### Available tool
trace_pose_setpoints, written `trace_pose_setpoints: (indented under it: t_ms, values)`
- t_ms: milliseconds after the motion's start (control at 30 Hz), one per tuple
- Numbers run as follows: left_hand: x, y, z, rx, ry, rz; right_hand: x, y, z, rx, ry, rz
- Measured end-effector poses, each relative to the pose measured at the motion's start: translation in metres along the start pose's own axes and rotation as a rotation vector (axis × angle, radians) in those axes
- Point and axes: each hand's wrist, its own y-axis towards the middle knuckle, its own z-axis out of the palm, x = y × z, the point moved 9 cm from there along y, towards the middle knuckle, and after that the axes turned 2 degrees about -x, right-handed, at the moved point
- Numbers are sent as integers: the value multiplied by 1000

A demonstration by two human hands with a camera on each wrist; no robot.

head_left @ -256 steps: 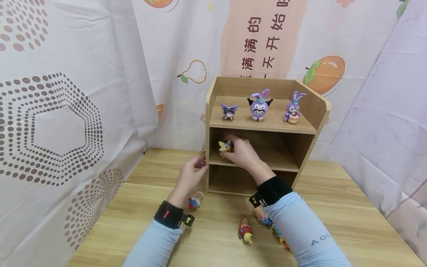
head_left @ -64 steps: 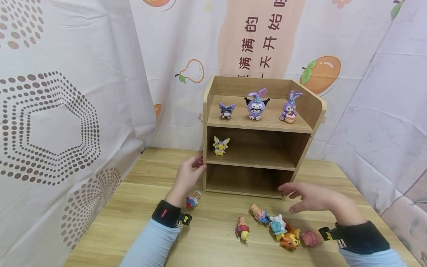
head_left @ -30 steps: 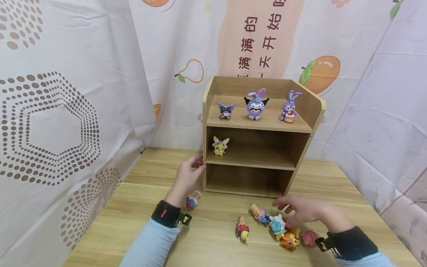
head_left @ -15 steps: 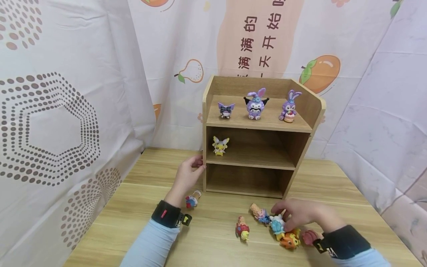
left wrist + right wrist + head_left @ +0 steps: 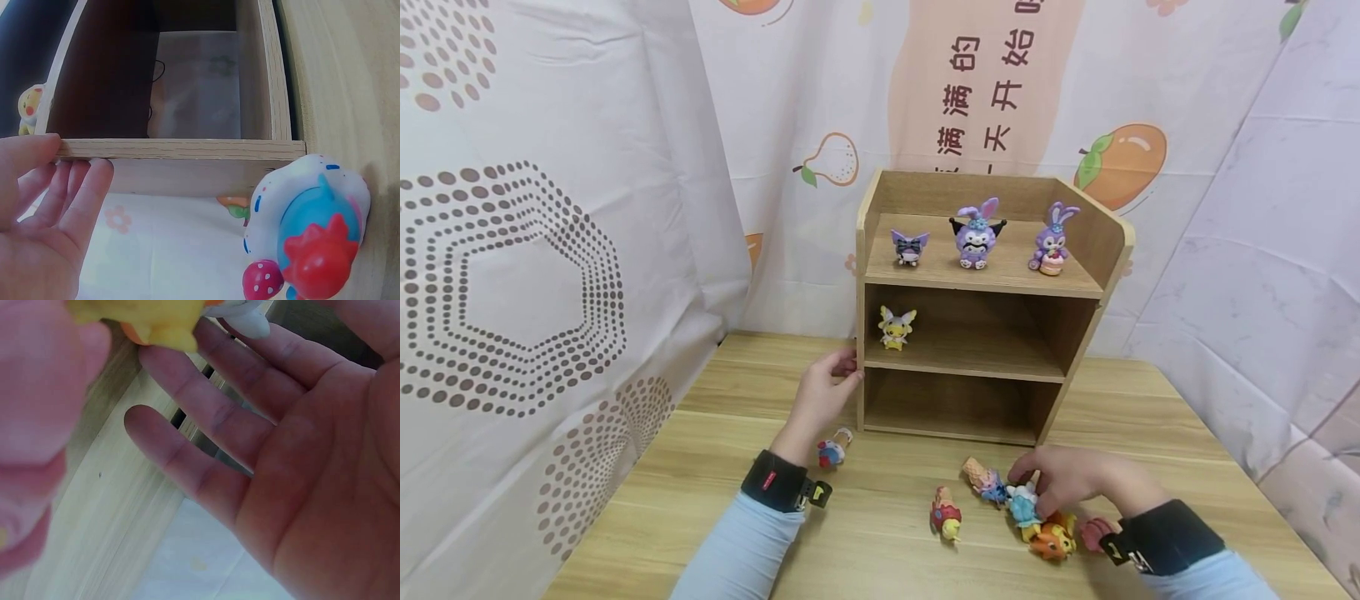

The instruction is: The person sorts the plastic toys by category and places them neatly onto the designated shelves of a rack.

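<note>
My left hand [image 5: 823, 393] holds the left side panel of the wooden shelf [image 5: 861, 404]; in the left wrist view, thumb and fingertips lie on opposite sides of its front edge [image 5: 181, 149]. My right hand [image 5: 1067, 479] is over the toys on the table, its thumb and fingers around a light-blue and white figurine [image 5: 1022, 507] with yellow feet. The right wrist view shows that figurine's yellow part [image 5: 162, 322] at the fingertips. Touching it are an orange figurine [image 5: 1052, 542] and a blue one with a cone [image 5: 987, 482]. A pink figurine [image 5: 1097, 533] lies below the right wrist.
Three purple figurines, the middle one [image 5: 976, 237] among them, stand on the top shelf. A yellow-and-grey figurine [image 5: 895, 328] stands at the middle shelf's left. On the table lie a red-and-yellow figurine [image 5: 946, 517] and a blue one with a red top [image 5: 832, 452] beside my left wrist.
Earlier my right hand set the yellow-and-grey figurine on the middle shelf and withdrew. Since then it has come down left onto the light-blue figurine. My left hand has stayed on the panel.
</note>
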Motion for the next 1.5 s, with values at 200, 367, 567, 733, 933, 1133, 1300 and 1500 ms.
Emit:
trace_pose_setpoints:
  t_ms: [200,367,567,733,933,1133,1300,1500]
  values:
    - [1,0,0,-3,2,-2,2,2,-1,-7,-28,-14]
    - [0,0,0,-5,1,-5,0,3,0,-10,-49,-4]
    - [0,1,0,-6,-5,2,0,2,1,-12,-66,-5]
    - [0,0,0,-4,-3,-9,1,3,2,1,-49,-6]
    - [0,-1,0,3,3,-27,1,4,2,4,-31,-20]
    - [-1,0,0,6,2,-32,2,4,1,2,-31,-36]
    - [-1,0,0,6,-10,-28,2,4,1,-4,-41,-32]
    - [1,-1,0,4,-15,-29,3,5,1,-19,-46,-50]
